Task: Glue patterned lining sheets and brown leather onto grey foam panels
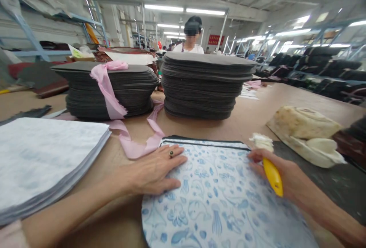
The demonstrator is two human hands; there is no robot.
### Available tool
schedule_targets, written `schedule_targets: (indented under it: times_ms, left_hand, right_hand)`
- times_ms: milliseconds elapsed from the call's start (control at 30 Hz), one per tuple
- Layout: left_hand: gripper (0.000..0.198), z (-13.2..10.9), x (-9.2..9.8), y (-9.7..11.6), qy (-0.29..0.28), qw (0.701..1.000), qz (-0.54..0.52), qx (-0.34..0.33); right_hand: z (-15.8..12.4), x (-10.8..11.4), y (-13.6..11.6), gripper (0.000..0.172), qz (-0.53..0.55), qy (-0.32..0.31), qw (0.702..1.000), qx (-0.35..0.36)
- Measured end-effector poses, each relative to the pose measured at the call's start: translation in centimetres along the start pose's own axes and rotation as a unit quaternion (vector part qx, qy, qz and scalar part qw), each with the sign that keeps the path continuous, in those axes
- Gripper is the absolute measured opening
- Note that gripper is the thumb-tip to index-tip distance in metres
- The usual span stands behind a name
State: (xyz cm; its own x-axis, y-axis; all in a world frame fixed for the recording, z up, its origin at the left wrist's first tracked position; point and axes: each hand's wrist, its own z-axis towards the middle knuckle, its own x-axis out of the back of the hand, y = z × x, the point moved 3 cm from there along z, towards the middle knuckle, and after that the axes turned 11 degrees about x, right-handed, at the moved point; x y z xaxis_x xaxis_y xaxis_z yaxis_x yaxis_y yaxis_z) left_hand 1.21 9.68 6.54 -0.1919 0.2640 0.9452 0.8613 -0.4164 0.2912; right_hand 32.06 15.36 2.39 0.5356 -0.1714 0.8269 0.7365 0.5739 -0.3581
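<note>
- At 6 o'clock on the bench (257, 114) lies a white panel printed with blue sea creatures (217, 187), flat, with a dark strip along its far edge.
- Left hand (156, 170): palm down on the panel's 9 o'clock edge, fingers (171, 162) released and spread flat. A ring shows on one finger.
- Right hand (281, 173): at the panel's 3 o'clock edge, fingers clenched round a yellow-handled brush (272, 175). Its pale head points toward 12 o'clock, at the panel's far corner.
- Two stacks of dark grey cut pieces stand at 12 o'clock, a ribbon-tied stack (85, 99) and a taller stack (204, 86).
- A pink ribbon (110, 92) trails to the panel's near-left corner.
- A pile of white sheets (42, 156) sits at 9 o'clock.
- A cream cloth bundle (305, 130) sits at 3 o'clock.
- A person (190, 46) stands beyond the stacks.
</note>
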Motion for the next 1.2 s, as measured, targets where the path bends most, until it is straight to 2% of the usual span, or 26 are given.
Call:
schedule_targets:
  times_ms: [67,167,233,300,367,500,567,700,833,967,1100,1200]
  left_hand:
    - [0.045,0.2,-0.2,0.9,0.024,0.999,0.035,-0.014]
    - [0.034,0.0,-0.6,2.4,0.058,0.994,0.089,-0.035]
    - [0.034,-0.5,-1.0,3.0,0.069,0.992,0.102,-0.040]
    - [0.038,-1.0,-1.5,2.8,0.069,0.992,0.100,-0.041]
    - [0.042,-1.3,-2.0,2.2,0.067,0.992,0.098,-0.038]
    - [0.039,-1.6,-2.5,1.5,0.097,0.990,0.102,0.019]
    - [0.041,-1.7,-2.7,2.4,0.103,0.990,0.092,0.020]
    - [0.051,-2.0,-3.5,4.9,0.036,0.996,0.060,-0.050]
    - [0.063,-2.6,-3.7,4.4,-0.001,0.998,0.056,-0.009]
    - [0.068,-3.0,-3.6,3.7,0.005,0.998,0.061,0.002]
    - [0.074,-3.1,-3.8,3.7,0.011,0.998,0.054,-0.010]
    - [0.078,-3.2,-3.4,3.8,0.000,0.999,0.049,-0.007]
  right_hand:
    - [0.2,-0.1,-2.2,0.029,0.003,-0.037,0.999,0.012]
    - [0.1,-0.9,-7.2,0.024,0.046,-0.057,0.995,0.064]
    - [-0.5,-1.8,-10.2,0.022,0.082,-0.076,0.988,0.110]
    - [-1.5,-2.7,-11.8,0.022,0.091,-0.097,0.982,0.137]
    - [-2.4,-3.3,-11.8,0.023,0.085,-0.094,0.981,0.144]
    - [-3.9,-3.6,-9.2,0.025,0.085,-0.046,0.989,0.109]
    - [-4.4,-3.7,-8.2,0.027,0.086,-0.037,0.991,0.099]
    - [-4.6,-3.6,-7.8,0.025,0.083,-0.029,0.989,0.120]
    - [-4.5,-2.8,-8.4,0.027,0.079,-0.048,0.989,0.112]
    - [-4.5,-2.6,-10.8,0.036,0.079,-0.058,0.990,0.105]
    - [-4.9,-3.1,-13.4,0.044,0.083,-0.073,0.978,0.178]
    - [-5.9,-2.8,-13.0,0.045,0.082,-0.124,0.972,0.184]
